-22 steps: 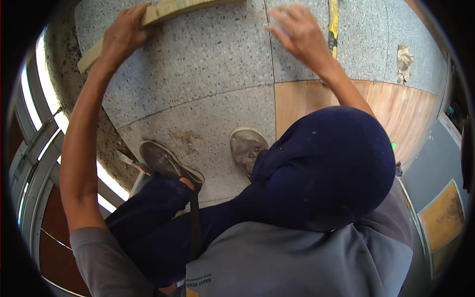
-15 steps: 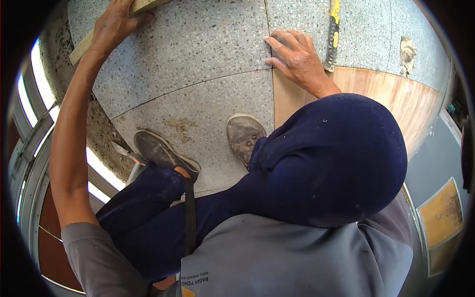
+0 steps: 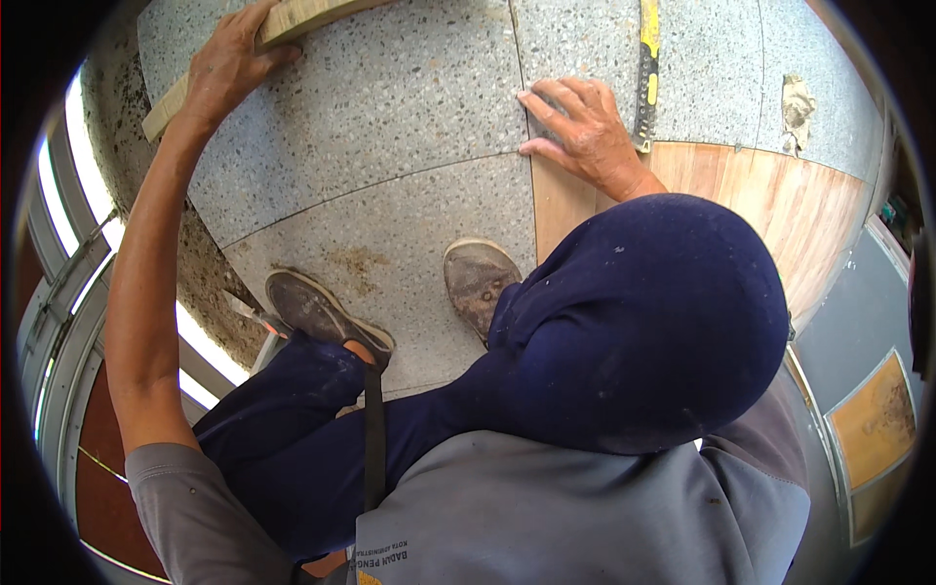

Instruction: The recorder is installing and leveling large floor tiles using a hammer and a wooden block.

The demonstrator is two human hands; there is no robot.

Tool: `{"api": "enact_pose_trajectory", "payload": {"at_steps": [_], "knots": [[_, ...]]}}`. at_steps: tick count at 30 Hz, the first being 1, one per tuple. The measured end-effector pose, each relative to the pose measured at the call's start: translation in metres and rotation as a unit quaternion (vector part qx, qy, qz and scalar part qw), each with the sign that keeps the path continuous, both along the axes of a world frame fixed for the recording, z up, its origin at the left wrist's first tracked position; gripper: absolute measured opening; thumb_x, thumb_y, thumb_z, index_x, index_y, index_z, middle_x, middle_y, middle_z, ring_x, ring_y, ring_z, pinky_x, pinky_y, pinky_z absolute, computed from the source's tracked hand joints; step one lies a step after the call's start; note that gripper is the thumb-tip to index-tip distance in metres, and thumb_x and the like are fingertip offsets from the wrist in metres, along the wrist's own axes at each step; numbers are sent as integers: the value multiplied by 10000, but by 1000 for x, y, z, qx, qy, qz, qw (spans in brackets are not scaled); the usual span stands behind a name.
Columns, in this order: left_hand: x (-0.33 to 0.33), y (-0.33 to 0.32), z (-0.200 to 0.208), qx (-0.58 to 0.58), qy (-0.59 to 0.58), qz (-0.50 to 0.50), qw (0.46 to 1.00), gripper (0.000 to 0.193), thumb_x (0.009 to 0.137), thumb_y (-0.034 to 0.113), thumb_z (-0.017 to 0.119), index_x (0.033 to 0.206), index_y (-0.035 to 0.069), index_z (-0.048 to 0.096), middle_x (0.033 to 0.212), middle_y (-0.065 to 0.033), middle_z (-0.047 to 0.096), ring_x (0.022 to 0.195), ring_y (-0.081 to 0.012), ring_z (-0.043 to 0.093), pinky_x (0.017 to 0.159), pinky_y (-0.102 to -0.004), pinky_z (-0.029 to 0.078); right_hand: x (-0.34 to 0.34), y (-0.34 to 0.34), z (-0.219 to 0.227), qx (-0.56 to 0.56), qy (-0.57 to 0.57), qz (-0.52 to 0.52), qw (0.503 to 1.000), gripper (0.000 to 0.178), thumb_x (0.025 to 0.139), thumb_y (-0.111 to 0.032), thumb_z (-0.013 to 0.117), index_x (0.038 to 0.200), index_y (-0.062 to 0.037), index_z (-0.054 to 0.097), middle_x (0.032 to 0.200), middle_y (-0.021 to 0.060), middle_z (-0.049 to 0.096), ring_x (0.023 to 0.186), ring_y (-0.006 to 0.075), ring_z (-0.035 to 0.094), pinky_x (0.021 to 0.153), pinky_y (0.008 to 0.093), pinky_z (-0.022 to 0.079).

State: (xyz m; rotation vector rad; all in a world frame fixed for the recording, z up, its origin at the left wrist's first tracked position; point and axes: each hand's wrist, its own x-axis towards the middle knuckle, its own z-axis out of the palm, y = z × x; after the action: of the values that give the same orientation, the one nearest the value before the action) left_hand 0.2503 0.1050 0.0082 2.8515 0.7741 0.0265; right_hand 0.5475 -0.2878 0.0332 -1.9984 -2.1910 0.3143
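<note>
At the upper left of the floor, through the head camera, I locate the wooden batten (image 3: 322, 14), lying obliquely across the terrazzo tile (image 3: 390, 107); its far end is cut off by the upper edge of the view. Left hand (image 3: 226, 70): clamped on the batten, thumb on the near face, fingers over the far side. I judge that this grip steadies the piece. Right hand (image 3: 590, 132): nothing held, thumb and fingers apart, fingertips near the tile joint. I cannot confirm contact pressure; the low placement probably props the crouched body.

Beside the right hand, not touching it, lies a yellow-and-black hand tool (image 3: 647, 78), exact type unclear, presumably set there for easy reach. Its lower end lies near the edge of the wood-grain flooring (image 3: 717, 185).

Count, visible items:
- Batten: one.
- Yellow-and-black tool: one.
- Crumpled scrap (image 3: 798, 107): one, well apart at right.
- Shoes (image 3: 483, 283): two, both on the terrazzo.
- Orange-marked blade tool (image 3: 258, 314): one, just beside the left shoe.
- Bare hands: two.
</note>
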Motion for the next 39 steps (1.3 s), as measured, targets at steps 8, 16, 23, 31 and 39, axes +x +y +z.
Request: {"api": "enact_pose_trajectory", "payload": {"at_steps": [8, 16, 23, 31, 39], "knots": [[15, -18, 15, 11, 21, -4, 1000, 665, 872, 413, 791, 1413, 107, 555, 1321, -108, 662, 1230, -281, 609, 1015, -426, 529, 68, 9, 28, 87, -109, -318, 938, 534, 823, -373, 848, 1160, 0, 669, 1115, 196, 696, 1025, 356, 658, 863, 422, 534], [21, -22, 25, -6, 4, -22, 1000, 507, 848, 354, 810, 1190, 62, 578, 1144, -106, 629, 1072, -309, 586, 913, -424, 482, 116, 15, 16, -113, 304, -546, 773, 377, 918, -258, 702, 1152, 24, 611, 826, 109, 679, 700, 210, 675, 634, 340, 569], [19, -20, 26, -21, 12, -16, 1000, 493, 839, 342, 814, 1157, 55, 572, 1021, -96, 589, 971, -295, 570, 831, -421, 462, 70, 64, 75, -89, 490, -552, 668, 236, 984, -180, 649, 1145, -14, 606, 707, 19, 580, 547, 119, 581, 457, 255, 463], [23, -21, 26, -21, 24, -11, 999, 485, 833, 339, 820, 1149, 67, 573, 1026, -89, 583, 980, -285, 578, 833, -408, 461, -12, 105, 66, 90, 148, -124, 977, 477, 969, -125, 671, 1418, -14, 554, 723, 111, 615, 588, 233, 636, 500, 372, 509], [20, -20, 25, -10, 1, -20, 1000, 469, 826, 288, 820, 1158, 63, 578, 1021, -89, 597, 977, -295, 582, 838, -428, 469, -23, 113, 62, 55, 29, -49, 997, 592, 926, -100, 691, 1485, -26, 512, 710, 81, 549, 575, 201, 592, 464, 364, 492]]}}
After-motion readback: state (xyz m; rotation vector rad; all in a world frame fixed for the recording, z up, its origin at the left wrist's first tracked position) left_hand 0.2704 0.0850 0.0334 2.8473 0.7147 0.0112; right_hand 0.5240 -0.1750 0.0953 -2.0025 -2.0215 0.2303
